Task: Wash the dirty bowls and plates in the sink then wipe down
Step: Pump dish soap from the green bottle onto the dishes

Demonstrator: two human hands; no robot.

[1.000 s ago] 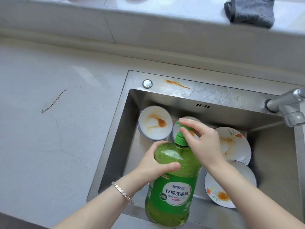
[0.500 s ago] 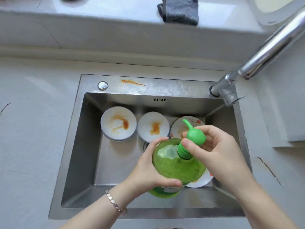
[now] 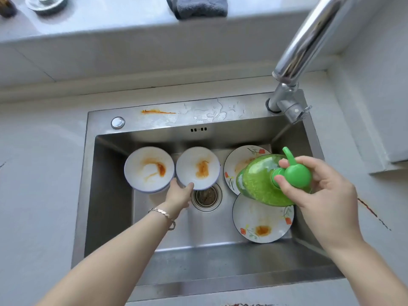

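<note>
Soaping step: the right hand (image 3: 326,195) holds the translucent green detergent bottle (image 3: 262,184) tilted over the rear floral plate (image 3: 234,166) near the sink's (image 3: 110,206) right wall, fingers curled round its pump neck. The left hand (image 3: 180,195) takes the near rim of the round bowl (image 3: 197,167) beside the drain (thumb on top, other fingers hidden beneath). Next probably calls for a careful pump onto glossy, sauce-smeared ceramic.

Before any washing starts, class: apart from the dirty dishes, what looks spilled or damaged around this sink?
An orange sauce streak lies on the sink's back rim, outside the basin, beside water puddles. On the counter at right, a dark reddish crack runs diagonally.
</note>
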